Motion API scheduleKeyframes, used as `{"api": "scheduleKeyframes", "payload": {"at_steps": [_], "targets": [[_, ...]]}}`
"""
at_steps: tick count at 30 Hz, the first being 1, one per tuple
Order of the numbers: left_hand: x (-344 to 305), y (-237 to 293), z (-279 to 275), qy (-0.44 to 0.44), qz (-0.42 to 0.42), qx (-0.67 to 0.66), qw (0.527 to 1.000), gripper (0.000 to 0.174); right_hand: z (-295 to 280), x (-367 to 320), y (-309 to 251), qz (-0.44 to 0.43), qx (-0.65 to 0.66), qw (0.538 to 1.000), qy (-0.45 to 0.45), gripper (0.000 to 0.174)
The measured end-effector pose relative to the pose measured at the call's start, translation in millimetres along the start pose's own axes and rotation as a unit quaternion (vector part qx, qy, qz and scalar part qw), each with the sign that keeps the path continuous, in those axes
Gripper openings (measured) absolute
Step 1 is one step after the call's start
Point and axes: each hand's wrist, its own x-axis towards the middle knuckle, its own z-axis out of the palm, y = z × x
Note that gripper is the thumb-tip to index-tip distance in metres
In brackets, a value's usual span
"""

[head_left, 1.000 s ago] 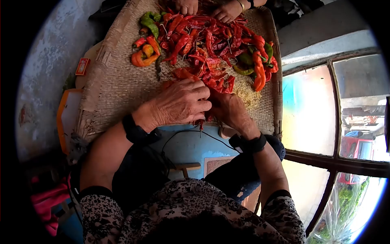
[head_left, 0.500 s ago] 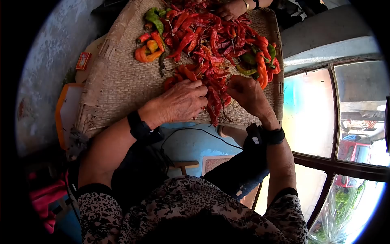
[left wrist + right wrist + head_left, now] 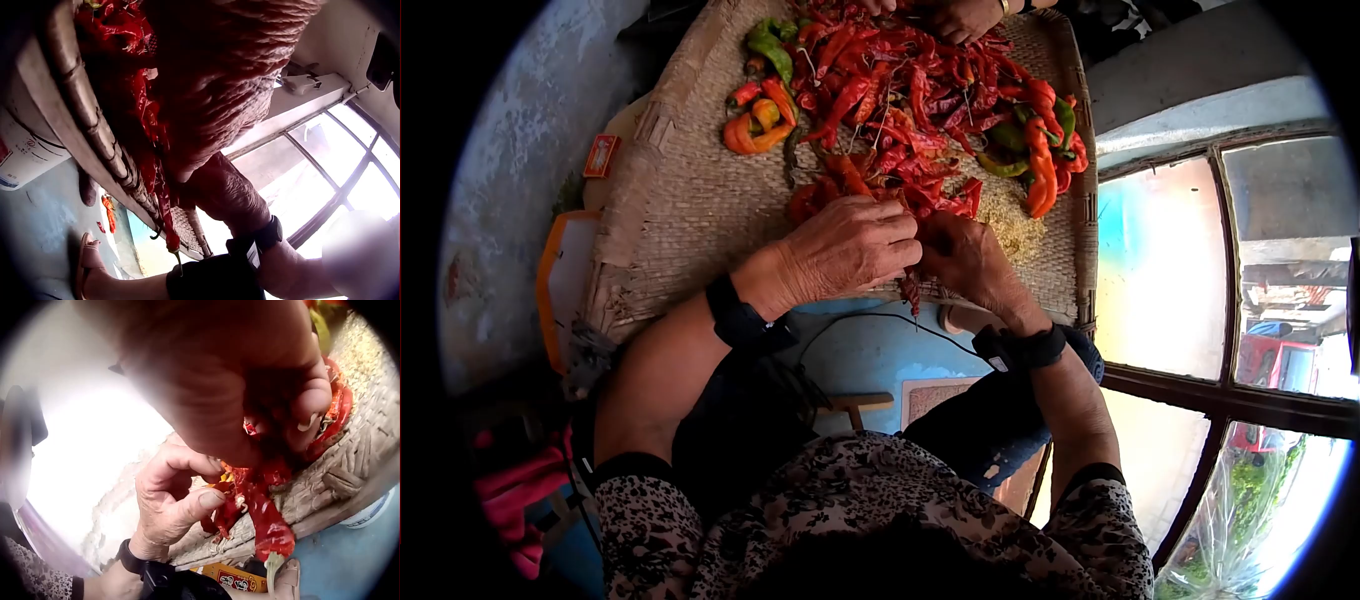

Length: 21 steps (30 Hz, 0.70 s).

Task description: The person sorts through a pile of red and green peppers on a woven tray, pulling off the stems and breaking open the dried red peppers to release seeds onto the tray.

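Dried red chili peppers point(image 3: 900, 165) lie heaped on a woven tray point(image 3: 690, 215). Over its front edge, my left hand point(image 3: 845, 250) bends its fingers around a small bunch; in the right wrist view, the left thumb and forefinger are at torn red chili pieces point(image 3: 225, 515). Close beside it, my right hand point(image 3: 972, 262) pinches a chili with curled fingers, its grip partly hidden underneath. A wrinkled red chili point(image 3: 270, 528) hangs stem-down below the hands, past the tray's rim.
Pale seeds point(image 3: 1012, 228) are scattered right of my hands. Fresh red and green peppers point(image 3: 1045, 165) lie at the tray's right, others point(image 3: 760, 125) at its left. Another person's hand point(image 3: 965, 18) reaches in at the far edge. A window point(image 3: 1165, 280) stands to the right.
My right hand moved out to the right over the tray half a second ago, then came back beside the left. The left hand has stayed nearly in place. The other person's hands shifted slightly.
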Motion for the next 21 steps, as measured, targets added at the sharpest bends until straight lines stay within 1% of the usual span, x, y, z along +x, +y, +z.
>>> {"api": "scheduleKeyframes", "payload": {"at_steps": [1, 2, 3, 5, 7, 9, 10, 12, 13, 15, 16, 18, 19, 21], "targets": [[-0.3, 0.4, 3.8, 0.021, 0.019, -0.02, 0.999, 0.02, -1.5, 0.2, 1.1, 0.0, 0.0, 1.0, 0.0, 0.021], [-2.2, 0.9, 6.7, -0.001, 0.014, -0.012, 1.0, 0.015, -3.9, 0.0, 3.2, 0.001, 0.004, 1.0, 0.011, 0.021], [-3.2, 1.6, 6.6, 0.0, 0.012, -0.012, 1.0, 0.015, -6.0, -0.3, 4.7, 0.002, 0.008, 1.0, 0.021, 0.02], [-5.3, 3.1, 6.8, -0.053, -0.012, 0.008, 0.999, 0.009, -11.5, -2.0, 4.2, 0.007, 0.026, 0.999, 0.022, 0.02], [-6.9, 2.5, 8.8, -0.049, -0.015, 0.007, 0.999, 0.007, -17.9, -3.7, -1.9, 0.012, 0.042, 0.999, 0.026, 0.02], [-6.2, 2.4, 8.0, -0.044, -0.019, 0.006, 0.999, 0.007, -24.2, -6.1, -10.5, 0.053, 0.013, 0.998, -0.021, 0.022], [-5.0, 3.0, 6.1, -0.047, -0.021, 0.001, 0.999, 0.008, -24.9, -5.4, -5.9, 0.053, 0.013, 0.998, -0.02, 0.022], [-4.6, 3.9, 5.2, -0.051, -0.021, -0.005, 0.998, 0.009, -24.5, -4.7, 2.1, 0.04, 0.075, 0.996, -0.034, 0.023], [-4.5, 3.5, 5.8, -0.052, -0.024, -0.014, 0.998, 0.009, -26.2, -6.5, 0.0, 0.042, 0.074, 0.996, -0.033, 0.023], [-3.2, 1.4, 6.2, -0.05, -0.026, -0.02, 0.998, 0.009, -31.7, -6.7, -9.0, 0.061, 0.018, 0.997, -0.033, 0.023], [-3.2, 0.1, 6.1, -0.046, -0.022, -0.023, 0.998, 0.008, -29.2, -6.2, -9.9, 0.06, 0.016, 0.998, -0.032, 0.023], [-4.4, -2.0, 4.2, -0.043, -0.02, -0.026, 0.999, 0.008, -17.4, -5.2, -9.2, 0.04, 0.025, 0.999, 0.012, 0.022], [-5.3, -3.1, 2.3, -0.057, -0.028, -0.036, 0.997, 0.007, -11.0, -3.8, -6.6, 0.04, 0.026, 0.999, 0.012, 0.022], [-8.1, -5.1, -1.7, -0.072, -0.035, -0.048, 0.996, 0.006, -0.1, -1.9, -2.8, 0.018, 0.093, 0.995, -0.008, 0.016]]}}
